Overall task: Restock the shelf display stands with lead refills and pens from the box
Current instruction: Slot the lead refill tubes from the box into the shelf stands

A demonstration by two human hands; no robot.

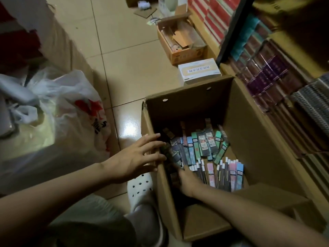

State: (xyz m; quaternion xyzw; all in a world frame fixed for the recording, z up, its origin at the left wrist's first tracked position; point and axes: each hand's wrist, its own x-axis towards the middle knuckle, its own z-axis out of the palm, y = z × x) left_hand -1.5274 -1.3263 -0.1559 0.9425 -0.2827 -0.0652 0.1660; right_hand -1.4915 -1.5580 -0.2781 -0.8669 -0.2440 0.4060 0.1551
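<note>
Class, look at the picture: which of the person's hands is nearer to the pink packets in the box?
Right. The right hand is down inside the box, just left of the pink packets; the left hand rests on the box's left wall, farther away.

Dim, grainy; glare on floor tiles; edges warped, blurred.

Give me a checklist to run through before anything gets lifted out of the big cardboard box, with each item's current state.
1. Open brown cardboard box flaps clear of the opening: ok.
2. Flat packets of lead refills and pens visible on the box bottom: ok.
3. Right hand inside the box, down at the packets: ok.
4. Right hand's grip closed on a packet: cannot tell, its fingers are in shadow.
5. Left hand free, fingers spread over the box's left wall: ok.
6. Shelf display stands in view: not ok, only stacked goods on the shelves show.
</note>
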